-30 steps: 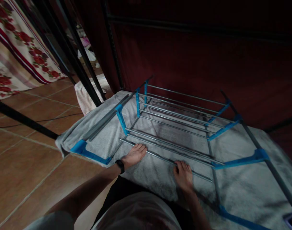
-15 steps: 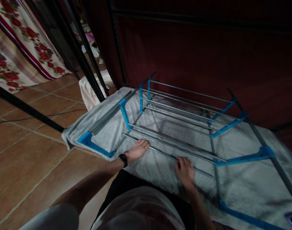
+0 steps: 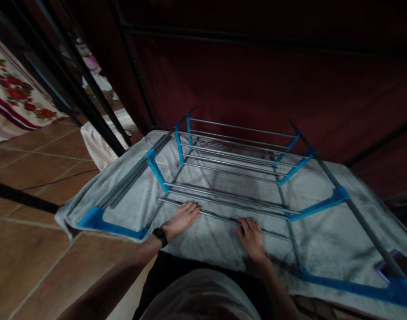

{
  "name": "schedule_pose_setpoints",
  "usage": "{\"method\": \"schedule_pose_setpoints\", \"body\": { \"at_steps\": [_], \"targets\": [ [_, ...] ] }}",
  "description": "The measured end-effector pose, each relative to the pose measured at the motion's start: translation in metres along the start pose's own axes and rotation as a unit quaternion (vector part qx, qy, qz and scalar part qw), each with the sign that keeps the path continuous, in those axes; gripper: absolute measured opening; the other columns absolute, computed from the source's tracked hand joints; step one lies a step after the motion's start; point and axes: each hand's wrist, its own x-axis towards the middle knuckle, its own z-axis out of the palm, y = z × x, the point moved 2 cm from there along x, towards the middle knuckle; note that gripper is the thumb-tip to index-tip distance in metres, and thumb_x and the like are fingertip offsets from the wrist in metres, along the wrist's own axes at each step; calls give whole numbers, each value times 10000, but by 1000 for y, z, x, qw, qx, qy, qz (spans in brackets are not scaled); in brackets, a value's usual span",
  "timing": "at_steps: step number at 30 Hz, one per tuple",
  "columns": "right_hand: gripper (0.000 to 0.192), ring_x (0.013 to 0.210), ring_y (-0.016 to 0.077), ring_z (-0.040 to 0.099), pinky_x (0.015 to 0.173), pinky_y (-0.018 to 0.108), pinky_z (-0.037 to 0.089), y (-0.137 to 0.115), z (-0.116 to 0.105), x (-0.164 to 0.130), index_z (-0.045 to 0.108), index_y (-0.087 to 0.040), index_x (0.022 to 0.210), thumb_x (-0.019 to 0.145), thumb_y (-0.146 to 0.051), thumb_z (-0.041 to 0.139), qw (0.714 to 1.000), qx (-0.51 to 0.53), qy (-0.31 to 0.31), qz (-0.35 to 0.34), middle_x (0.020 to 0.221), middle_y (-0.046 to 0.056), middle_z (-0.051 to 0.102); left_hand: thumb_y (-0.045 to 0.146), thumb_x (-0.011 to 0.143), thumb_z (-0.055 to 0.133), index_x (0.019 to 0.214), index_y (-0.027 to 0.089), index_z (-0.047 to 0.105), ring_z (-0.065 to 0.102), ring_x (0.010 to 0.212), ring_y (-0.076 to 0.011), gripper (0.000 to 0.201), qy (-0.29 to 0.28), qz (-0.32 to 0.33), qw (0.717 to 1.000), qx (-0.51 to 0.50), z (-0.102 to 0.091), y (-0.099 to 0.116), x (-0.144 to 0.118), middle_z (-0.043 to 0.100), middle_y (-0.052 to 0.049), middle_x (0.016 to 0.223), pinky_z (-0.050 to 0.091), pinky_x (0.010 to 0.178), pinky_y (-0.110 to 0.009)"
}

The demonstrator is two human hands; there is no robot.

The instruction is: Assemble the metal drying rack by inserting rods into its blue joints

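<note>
While both hands lie flat with fingers spread, the left hand (image 3: 180,218) and right hand (image 3: 251,238) press the grey towel (image 3: 203,235) at its near edge, fingertips touching the nearest rod (image 3: 219,218) of the blue-jointed drying rack (image 3: 230,169).

"Is it bright here?"

"No, it is dim. The red curtain (image 3: 256,80) at the back is almost black at the top. The gray towel (image 3: 206,235) catches the most light, and the thin metal bars (image 3: 230,166) shine a little."

"Any shadows?"

"Yes, soft dark patches lie on the towel under the bars. The floor tiles (image 3: 33,262) look dull brown."

"Is it sharp?"

"Not really. It is a bit grainy, and the flowered cloth (image 3: 13,98) at the left edge is smeared. Straight poles (image 3: 90,115) lean and spread out near the edges."
</note>
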Motion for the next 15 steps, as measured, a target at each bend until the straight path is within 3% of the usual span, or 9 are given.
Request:
{"method": "schedule_pose_setpoints", "body": {
  "at_steps": [6, 15],
  "targets": [
    [189, 935, 225, 587, 885, 386, 404, -3, -2, 3, 636, -234, 1026, 952, -183, 470, 1000, 13, -10, 27, 984, 52, 671, 355, 1051, 321, 1208, 178, 646, 596, 1086, -230, 402, 6, 9, 999, -33, 6, -4, 5, 682, -91, 1114, 430, 1003, -423],
    [176, 946, 215, 592, 892, 379, 428, -4, -8, 5, 657, -253, 1035, 938, -183, 529, 999, 12, -25, 30, 982, 33, 675, 363, 1040, 331, 1220, 220, 663, 642, 1051, -213, 404, 26, 63, 995, -77, 9, 2, 9, 716, -76, 1057, 478, 972, -385]
  ]
}}
